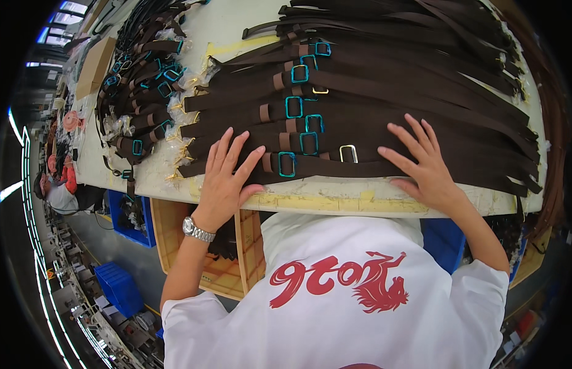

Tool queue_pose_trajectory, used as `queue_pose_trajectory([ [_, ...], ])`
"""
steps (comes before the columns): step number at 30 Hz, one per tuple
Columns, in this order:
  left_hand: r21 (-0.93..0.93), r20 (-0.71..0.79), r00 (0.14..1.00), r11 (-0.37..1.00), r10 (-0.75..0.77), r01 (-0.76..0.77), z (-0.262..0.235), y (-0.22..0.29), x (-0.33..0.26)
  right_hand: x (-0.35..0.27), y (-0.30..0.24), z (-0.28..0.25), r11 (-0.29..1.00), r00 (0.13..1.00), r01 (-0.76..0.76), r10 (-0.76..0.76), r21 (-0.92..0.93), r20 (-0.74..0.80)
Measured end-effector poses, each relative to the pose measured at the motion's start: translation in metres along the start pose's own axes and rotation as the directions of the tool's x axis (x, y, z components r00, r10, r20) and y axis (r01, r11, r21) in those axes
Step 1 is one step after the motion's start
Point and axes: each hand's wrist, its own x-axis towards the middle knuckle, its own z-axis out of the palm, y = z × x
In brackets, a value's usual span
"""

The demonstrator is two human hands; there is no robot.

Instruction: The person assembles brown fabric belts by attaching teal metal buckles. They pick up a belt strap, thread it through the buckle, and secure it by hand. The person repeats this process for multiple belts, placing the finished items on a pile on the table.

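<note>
Dark brown straps [353,132] lie side by side across the table, with rectangular buckles and lighter brown loops near their middle. Most buckles, such as the nearest one [286,164], have a blue-green covering; a bare metal buckle [348,154] sits to its right. My left hand [227,175] rests with fingers spread on the left part of the nearest straps, its thumb over the table edge. My right hand [421,163] lies flat with fingers apart on the straps right of the bare buckle. Neither hand grips anything.
The pale table [335,187] has a yellow tape strip along its front edge. A tangled heap of buckled straps [144,92] lies at the left, by a cardboard box [95,67]. Below stand wooden crates [169,237] and blue bins [120,288]. Another person [63,197] is at far left.
</note>
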Motion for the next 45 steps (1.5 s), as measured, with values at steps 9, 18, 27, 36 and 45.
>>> queue_pose_trajectory([
  [9,0.071,0.084,0.988,0.988,0.128,-0.134,-0.008,-0.066,0.043,0.028,0.057,-0.010,0.996,0.997,0.071,-0.072,-0.063,-0.017],
  [18,0.105,-0.002,0.989,0.983,0.151,-0.150,0.001,-0.063,0.049,-0.036,0.074,-0.029,0.968,0.986,-0.087,0.050,-0.235,-0.158],
  [27,0.121,0.004,0.993,0.986,0.117,-0.116,0.002,-0.055,0.049,-0.323,0.156,-0.103,0.417,0.664,-0.747,0.512,-0.518,-0.545],
  [36,0.130,0.046,0.993,0.984,0.113,-0.118,-0.003,-0.055,0.039,-0.285,0.181,-0.169,0.273,0.427,-0.788,0.888,-0.552,-0.170],
  [45,0.125,0.030,0.994,0.986,0.104,-0.107,-0.004,-0.048,0.044,-0.005,0.164,-0.136,0.914,0.851,-0.322,0.164,-0.247,-0.499],
])
